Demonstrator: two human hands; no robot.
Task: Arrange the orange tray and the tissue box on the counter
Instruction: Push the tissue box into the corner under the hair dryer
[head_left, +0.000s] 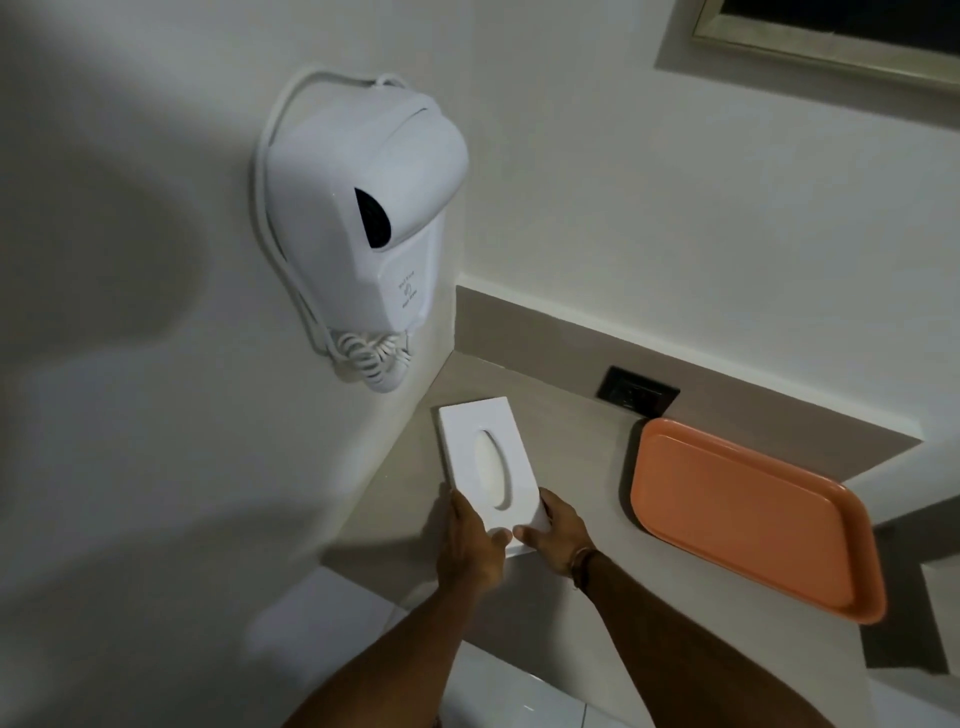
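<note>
A white tissue box (480, 441) with an oval slot on top lies on the beige counter (571, 467), close to the left wall corner. My left hand (470, 545) grips its near left edge, thumb on the top face. My right hand (558, 530) holds the near right corner, a band on that wrist. The orange tray (743, 519) lies flat and empty on the counter to the right, apart from the box, its near right corner reaching the counter's edge.
A white wall-mounted hair dryer (363, 218) with a coiled cord hangs on the left wall above the counter's corner. A dark socket (636, 391) sits in the backsplash behind the tray. A framed mirror edge (831, 47) is at top right. Pale floor tiles (519, 691) show below.
</note>
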